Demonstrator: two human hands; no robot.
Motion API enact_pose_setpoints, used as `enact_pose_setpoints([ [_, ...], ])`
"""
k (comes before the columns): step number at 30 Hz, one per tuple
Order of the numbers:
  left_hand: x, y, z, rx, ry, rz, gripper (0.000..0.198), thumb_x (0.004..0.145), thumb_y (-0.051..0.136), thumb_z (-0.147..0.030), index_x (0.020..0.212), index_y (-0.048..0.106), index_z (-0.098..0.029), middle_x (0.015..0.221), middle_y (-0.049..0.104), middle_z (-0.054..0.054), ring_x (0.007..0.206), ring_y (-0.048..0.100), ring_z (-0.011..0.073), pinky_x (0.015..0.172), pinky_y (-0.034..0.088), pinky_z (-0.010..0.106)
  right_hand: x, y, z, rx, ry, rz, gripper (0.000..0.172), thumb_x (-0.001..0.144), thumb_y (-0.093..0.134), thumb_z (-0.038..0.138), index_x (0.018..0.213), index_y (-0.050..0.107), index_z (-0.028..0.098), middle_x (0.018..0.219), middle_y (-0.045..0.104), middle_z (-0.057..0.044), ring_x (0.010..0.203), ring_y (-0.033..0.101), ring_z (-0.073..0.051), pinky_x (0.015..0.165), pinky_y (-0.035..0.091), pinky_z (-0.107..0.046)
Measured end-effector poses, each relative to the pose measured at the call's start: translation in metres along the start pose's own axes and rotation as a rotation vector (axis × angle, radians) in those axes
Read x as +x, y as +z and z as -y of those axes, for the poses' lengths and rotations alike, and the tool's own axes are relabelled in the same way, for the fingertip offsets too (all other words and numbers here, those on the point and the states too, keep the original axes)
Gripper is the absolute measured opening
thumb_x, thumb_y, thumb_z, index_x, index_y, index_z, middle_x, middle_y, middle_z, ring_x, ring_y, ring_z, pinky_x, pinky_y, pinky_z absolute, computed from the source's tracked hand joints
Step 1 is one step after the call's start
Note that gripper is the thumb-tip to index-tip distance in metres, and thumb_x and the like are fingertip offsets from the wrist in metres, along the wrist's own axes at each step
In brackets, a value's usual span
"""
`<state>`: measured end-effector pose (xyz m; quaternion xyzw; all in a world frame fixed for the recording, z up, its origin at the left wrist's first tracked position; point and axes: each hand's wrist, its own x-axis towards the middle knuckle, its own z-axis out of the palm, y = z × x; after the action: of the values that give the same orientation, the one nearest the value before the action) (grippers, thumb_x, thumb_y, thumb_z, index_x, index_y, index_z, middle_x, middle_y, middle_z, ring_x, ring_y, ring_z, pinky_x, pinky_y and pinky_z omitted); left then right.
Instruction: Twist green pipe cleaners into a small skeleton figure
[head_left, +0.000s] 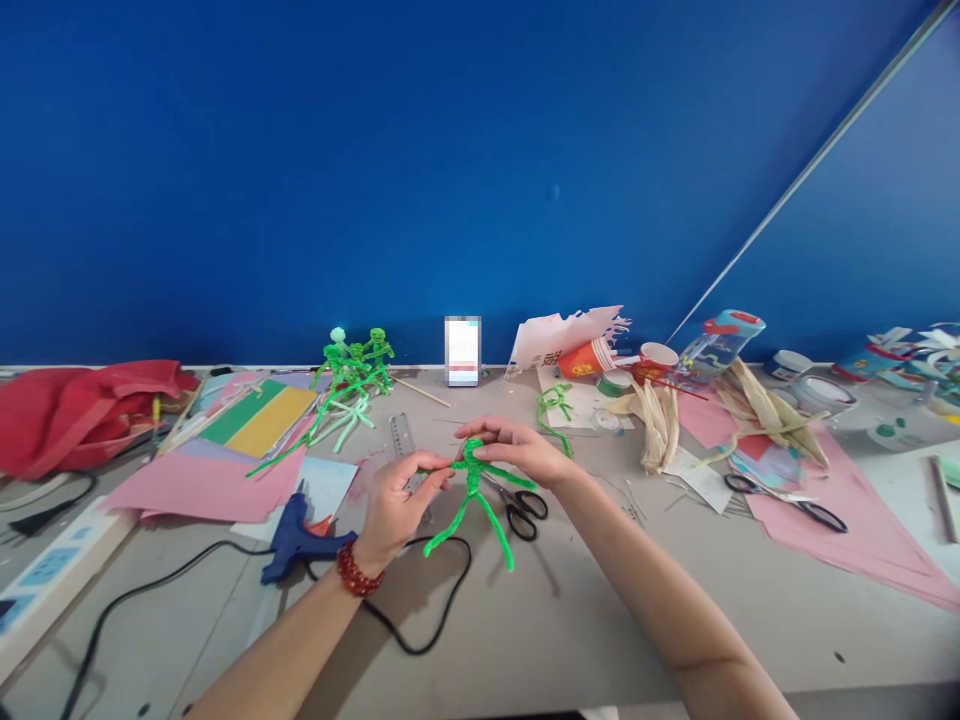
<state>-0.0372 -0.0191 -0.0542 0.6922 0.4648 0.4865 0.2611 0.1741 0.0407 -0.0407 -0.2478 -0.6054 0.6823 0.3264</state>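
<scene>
Between my two hands hangs a green pipe-cleaner figure [473, 482], upright, with a round head, two arms and two legs spread downward. My left hand [401, 495] pinches the end of its arm on the left. The fingers of my right hand [517, 448] curl around its head and upper right side; the exact grip is partly hidden. Black-handled scissors [523, 512] lie on the table just behind the figure. Left of them a clear ruler [402, 437] is partly covered by my left hand. A blue hot glue gun [301, 540] rests beside my left wrist.
More green pipe-cleaner figures [360, 360] stand at the back left. A phone [463, 351] leans against the blue wall. Paper cups [589, 358], dried husks [658, 425], pink sheets [847, 500] and other scissors [787, 498] lie right. A power strip [60, 570] and black cable [442, 628] occupy the left and front.
</scene>
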Motion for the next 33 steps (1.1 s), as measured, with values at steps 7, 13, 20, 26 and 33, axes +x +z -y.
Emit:
enact_pose_setpoints([
  [7, -0.002, 0.008, 0.004, -0.175, -0.135, -0.033, 0.042, 0.087, 0.061, -0.029, 0.125, 0.047, -0.018, 0.089, 0.075, 0.005, 0.07, 0.071, 0.0167, 0.074, 0.057, 0.033, 0.001, -0.004, 0.001, -0.017, 0.002, -0.049, 0.032, 0.082, 0.069, 0.028, 0.112, 0.065, 0.017, 0.107, 0.067, -0.007, 0.096, 0.062, -0.016, 0.083, 0.048, -0.028],
  [13, -0.005, 0.009, 0.011, -0.169, -0.135, -0.055, 0.019, 0.09, 0.058, -0.029, 0.105, 0.054, -0.019, 0.079, 0.073, 0.003, 0.075, 0.071, 0.0167, 0.075, 0.055, 0.03, 0.002, -0.008, 0.0, -0.072, 0.01, -0.071, 0.032, 0.081, 0.067, 0.028, 0.11, 0.065, 0.016, 0.103, 0.068, -0.007, 0.092, 0.063, -0.016, 0.081, 0.047, -0.029],
  [20, -0.008, 0.011, 0.009, -0.099, -0.079, 0.028, 0.01, 0.091, 0.055, -0.03, 0.088, 0.056, -0.02, 0.067, 0.07, 0.0, 0.068, 0.07, 0.0171, 0.068, 0.053, 0.028, -0.001, -0.006, 0.007, -0.345, 0.001, 0.065, 0.026, 0.079, 0.069, 0.029, 0.102, 0.066, 0.016, 0.093, 0.066, -0.004, 0.085, 0.06, -0.016, 0.074, 0.046, -0.027],
  [26, -0.01, 0.015, 0.005, 0.028, -0.012, 0.06, 0.011, 0.092, 0.055, -0.03, 0.089, 0.06, -0.02, 0.066, 0.069, 0.0, 0.063, 0.067, 0.0151, 0.062, 0.052, 0.025, -0.004, 0.004, 0.008, -0.592, 0.002, 0.044, 0.017, 0.082, 0.068, 0.033, 0.088, 0.069, 0.017, 0.078, 0.064, 0.001, 0.072, 0.056, -0.012, 0.067, 0.042, -0.023],
  [33, -0.009, 0.016, 0.007, 0.037, -0.02, 0.012, 0.012, 0.092, 0.052, -0.029, 0.09, 0.059, -0.02, 0.07, 0.068, 0.001, 0.064, 0.067, 0.0155, 0.06, 0.053, 0.025, -0.005, 0.003, 0.009, -0.641, -0.006, -0.016, 0.016, 0.082, 0.067, 0.033, 0.084, 0.07, 0.017, 0.074, 0.064, 0.001, 0.068, 0.055, -0.012, 0.063, 0.042, -0.022],
])
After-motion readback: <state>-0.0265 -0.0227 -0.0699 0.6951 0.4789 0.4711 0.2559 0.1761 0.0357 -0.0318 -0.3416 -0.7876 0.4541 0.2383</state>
